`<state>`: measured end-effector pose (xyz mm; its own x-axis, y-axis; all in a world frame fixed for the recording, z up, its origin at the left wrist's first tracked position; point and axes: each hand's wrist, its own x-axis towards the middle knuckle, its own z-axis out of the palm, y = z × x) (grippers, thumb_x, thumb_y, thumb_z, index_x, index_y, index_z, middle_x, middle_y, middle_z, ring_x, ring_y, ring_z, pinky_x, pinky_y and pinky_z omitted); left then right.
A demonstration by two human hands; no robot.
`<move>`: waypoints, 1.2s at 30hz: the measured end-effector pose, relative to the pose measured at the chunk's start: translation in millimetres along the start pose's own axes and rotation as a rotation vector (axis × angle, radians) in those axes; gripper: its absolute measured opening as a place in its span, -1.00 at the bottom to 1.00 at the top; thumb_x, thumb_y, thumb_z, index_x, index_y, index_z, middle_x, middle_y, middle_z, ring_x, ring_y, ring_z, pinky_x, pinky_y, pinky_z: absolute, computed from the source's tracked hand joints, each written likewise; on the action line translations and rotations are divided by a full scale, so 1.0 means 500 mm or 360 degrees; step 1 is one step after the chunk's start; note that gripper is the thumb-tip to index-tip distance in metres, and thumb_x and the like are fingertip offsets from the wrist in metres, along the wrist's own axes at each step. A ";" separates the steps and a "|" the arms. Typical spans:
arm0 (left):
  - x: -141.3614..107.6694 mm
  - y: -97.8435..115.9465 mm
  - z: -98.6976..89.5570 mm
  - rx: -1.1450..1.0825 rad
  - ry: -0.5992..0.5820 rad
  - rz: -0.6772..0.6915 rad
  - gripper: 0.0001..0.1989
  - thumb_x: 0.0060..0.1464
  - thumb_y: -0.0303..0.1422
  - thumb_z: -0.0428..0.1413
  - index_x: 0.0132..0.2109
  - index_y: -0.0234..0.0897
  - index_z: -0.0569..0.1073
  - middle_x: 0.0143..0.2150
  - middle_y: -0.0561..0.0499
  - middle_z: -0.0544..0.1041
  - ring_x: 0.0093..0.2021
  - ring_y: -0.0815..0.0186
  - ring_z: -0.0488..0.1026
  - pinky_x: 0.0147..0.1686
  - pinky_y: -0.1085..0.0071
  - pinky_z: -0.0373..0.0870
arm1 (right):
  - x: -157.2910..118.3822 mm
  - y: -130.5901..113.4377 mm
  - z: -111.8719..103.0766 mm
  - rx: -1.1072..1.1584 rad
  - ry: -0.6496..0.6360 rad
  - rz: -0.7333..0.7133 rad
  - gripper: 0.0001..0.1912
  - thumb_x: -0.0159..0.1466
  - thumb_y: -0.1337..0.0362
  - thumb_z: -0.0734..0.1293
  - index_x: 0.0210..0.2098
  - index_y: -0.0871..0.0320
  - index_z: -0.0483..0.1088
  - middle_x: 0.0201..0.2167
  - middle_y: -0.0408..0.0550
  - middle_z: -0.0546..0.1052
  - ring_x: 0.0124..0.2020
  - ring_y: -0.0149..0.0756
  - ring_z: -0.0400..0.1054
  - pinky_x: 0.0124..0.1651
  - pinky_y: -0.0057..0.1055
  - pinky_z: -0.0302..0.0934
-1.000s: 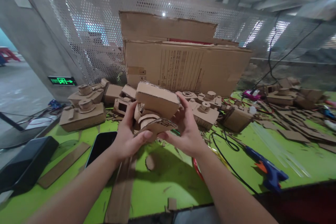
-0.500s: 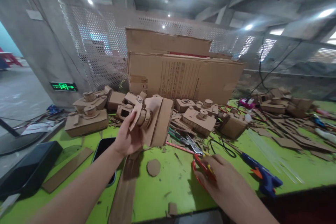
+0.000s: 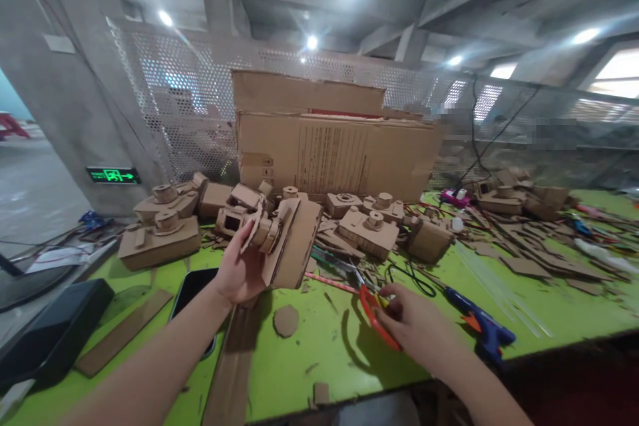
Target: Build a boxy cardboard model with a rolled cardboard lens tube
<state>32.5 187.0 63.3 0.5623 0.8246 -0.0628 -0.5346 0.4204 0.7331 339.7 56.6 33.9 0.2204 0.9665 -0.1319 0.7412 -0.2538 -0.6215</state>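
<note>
Left hand is gripping a cardboard camera model, holding it tilted above the green surface | right hand is closing its grip around red-handled scissors lying on the surface | blue glue gun is lying just beside the right hand | cardboard disc is lying below the model.

The table is bright lime green. The cardboard model held up on the left is plain brown, like the big box at the far side, which carries dark printed lines. The scissors near the right have red handles with a touch of yellow. The glue gun on the right is blue with an orange trigger. The phone at near left is black.
</note>
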 end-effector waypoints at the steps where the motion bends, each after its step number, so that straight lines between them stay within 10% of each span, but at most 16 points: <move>1: 0.001 0.000 -0.001 0.0007 0.0017 0.0011 -0.38 0.36 0.04 0.06 0.26 -0.33 0.62 0.00 -0.22 0.79 0.16 -0.16 0.70 0.29 -0.06 0.52 | -0.004 0.006 -0.001 0.0289 -0.0007 0.0009 -0.69 0.35 0.16 0.42 0.02 0.16 0.48 -0.42 -0.06 0.62 -0.45 -0.12 0.52 -0.39 -0.31 0.26; 6: 0.005 -0.001 -0.008 0.0082 0.0109 0.0112 -0.41 0.34 0.05 0.09 0.21 -0.31 0.64 -0.05 -0.18 0.80 0.13 -0.12 0.72 0.26 -0.04 0.56 | -0.044 0.041 0.009 0.1212 0.0056 -0.0126 -0.28 0.11 -0.06 0.66 0.15 0.08 0.50 -0.27 -0.08 0.63 -0.25 -0.08 0.59 -0.17 -0.21 0.53; 12: 0.022 -0.016 -0.023 0.0274 0.0253 0.0421 -0.54 0.16 0.02 0.34 0.06 -0.19 0.67 -0.11 -0.06 0.80 0.09 0.00 0.73 0.19 0.15 0.62 | -0.088 0.060 0.016 0.1347 0.0147 -0.0290 -0.11 0.24 -0.07 0.63 0.44 -0.13 0.26 0.19 0.10 0.60 0.19 0.03 0.60 0.16 -0.13 0.54; 16: 0.027 -0.030 -0.029 0.0492 0.0303 0.0608 -0.35 0.04 0.03 0.46 0.19 -0.19 0.63 0.04 -0.13 0.77 0.25 -0.05 0.63 0.31 0.17 0.52 | -0.125 0.055 0.007 0.1046 -0.0041 -0.0538 0.17 0.00 0.28 0.72 0.51 -0.12 0.21 0.44 0.21 0.44 0.45 0.22 0.39 0.35 -0.01 0.43; 27: -0.005 -0.044 0.005 0.1039 0.0170 0.0652 -0.15 0.04 0.12 0.45 0.35 -0.15 0.45 0.28 -0.20 0.64 0.29 -0.16 0.57 0.23 0.11 0.54 | -0.129 -0.051 0.012 0.0501 -0.0154 -0.0652 -0.10 0.20 0.24 0.58 0.48 0.04 0.29 0.44 0.20 0.43 0.47 0.20 0.33 0.44 0.05 0.35; 36: -0.023 -0.058 0.015 0.1445 0.0119 0.0736 -0.15 0.18 0.11 0.34 0.44 -0.18 0.31 0.43 -0.23 0.50 0.43 -0.20 0.42 0.36 0.06 0.39 | -0.116 -0.044 0.029 0.0463 -0.0184 -0.0799 -0.26 0.44 0.09 0.44 0.54 -0.02 0.21 0.55 0.14 0.31 0.55 0.13 0.21 0.42 -0.02 0.38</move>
<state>46.5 162.6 47.7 0.3647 0.8680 0.3371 0.0080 -0.3649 0.9310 301.4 6.8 44.3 -0.1951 0.9676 0.1603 0.5288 0.2414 -0.8137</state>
